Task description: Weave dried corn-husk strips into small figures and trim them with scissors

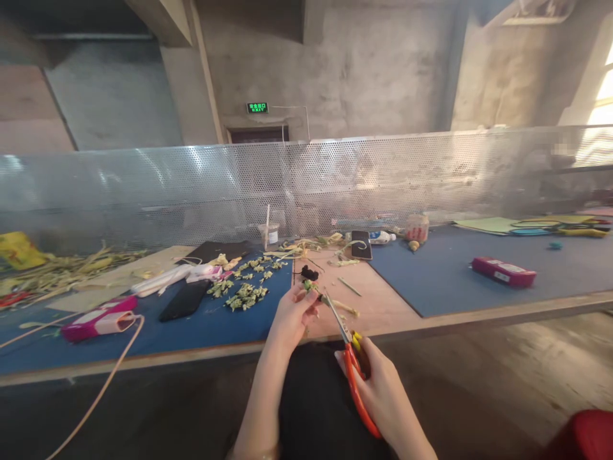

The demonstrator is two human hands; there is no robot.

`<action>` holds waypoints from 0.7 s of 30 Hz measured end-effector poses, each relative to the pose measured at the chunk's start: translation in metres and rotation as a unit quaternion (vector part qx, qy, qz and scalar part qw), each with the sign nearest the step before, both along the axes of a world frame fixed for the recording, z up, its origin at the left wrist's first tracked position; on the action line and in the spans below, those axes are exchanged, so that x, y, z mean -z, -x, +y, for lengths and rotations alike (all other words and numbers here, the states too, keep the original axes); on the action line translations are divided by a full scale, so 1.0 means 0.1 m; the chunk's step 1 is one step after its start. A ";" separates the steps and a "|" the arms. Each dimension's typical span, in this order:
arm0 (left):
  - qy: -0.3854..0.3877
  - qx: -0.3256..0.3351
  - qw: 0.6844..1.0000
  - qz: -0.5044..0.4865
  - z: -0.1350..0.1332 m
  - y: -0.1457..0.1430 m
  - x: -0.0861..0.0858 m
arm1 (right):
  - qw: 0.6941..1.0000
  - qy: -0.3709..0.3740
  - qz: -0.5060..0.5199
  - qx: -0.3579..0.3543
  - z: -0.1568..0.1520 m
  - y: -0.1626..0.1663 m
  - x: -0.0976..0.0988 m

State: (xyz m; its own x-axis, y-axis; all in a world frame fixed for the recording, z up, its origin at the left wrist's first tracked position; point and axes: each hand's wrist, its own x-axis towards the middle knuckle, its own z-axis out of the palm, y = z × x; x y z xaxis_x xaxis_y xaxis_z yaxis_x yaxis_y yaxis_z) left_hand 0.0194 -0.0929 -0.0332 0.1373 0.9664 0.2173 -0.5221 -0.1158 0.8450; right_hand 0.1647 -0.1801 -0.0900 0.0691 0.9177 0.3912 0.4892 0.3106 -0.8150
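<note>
My left hand [293, 318] is closed in a pinch over the bench front, its fingertips on a small green braided-looking piece [308, 285]. My right hand [383, 390] grips a pair of scissors [354, 383] with red handles, its metal blades pointing up and left, close to my left fingers. A yellow part [356, 340] shows beside the handles; whether it belongs to the scissors I cannot tell. Just beyond my left hand lies a small black item [309, 273]. Left of it, pale green knotted pieces [246, 297] lie in a pile on the blue mat [258, 326].
A black phone [186, 300] and a pink box [98, 319] with a cable lie left. At the back stand a cup with a straw [269, 234], a second phone [361, 245] and a jar [417, 227]. Another pink box [502, 271] sits right. Perforated metal screen [230, 185] runs behind.
</note>
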 end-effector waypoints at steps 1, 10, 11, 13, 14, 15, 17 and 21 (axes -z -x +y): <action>0.001 0.000 1.000 0.000 0.00 0.00 0.00 | 1.000 0.002 0.009 -0.007 0.00 0.00 0.00; 0.008 -0.003 1.000 0.009 0.00 0.00 -0.01 | 0.996 0.018 0.059 -0.068 0.00 -0.03 -0.02; 0.007 -0.002 1.000 0.010 0.00 0.00 0.00 | 0.995 0.021 0.060 -0.072 -0.01 -0.03 -0.03; 0.006 -0.001 1.000 0.011 0.00 0.00 0.00 | 0.995 0.030 0.059 -0.080 -0.01 -0.05 -0.03; 0.006 0.000 1.000 0.012 0.00 0.00 0.00 | 0.994 0.036 0.057 -0.084 -0.01 -0.05 -0.02; 0.005 0.000 1.000 0.013 0.01 0.00 0.00 | 0.994 0.040 0.056 -0.086 -0.01 -0.06 -0.02; 0.001 0.001 1.000 0.013 0.01 0.00 0.01 | 0.993 0.047 0.052 -0.091 0.00 -0.07 0.00; -0.008 0.003 1.000 0.010 0.01 0.00 0.01 | 0.993 0.051 0.048 -0.096 0.02 -0.09 0.01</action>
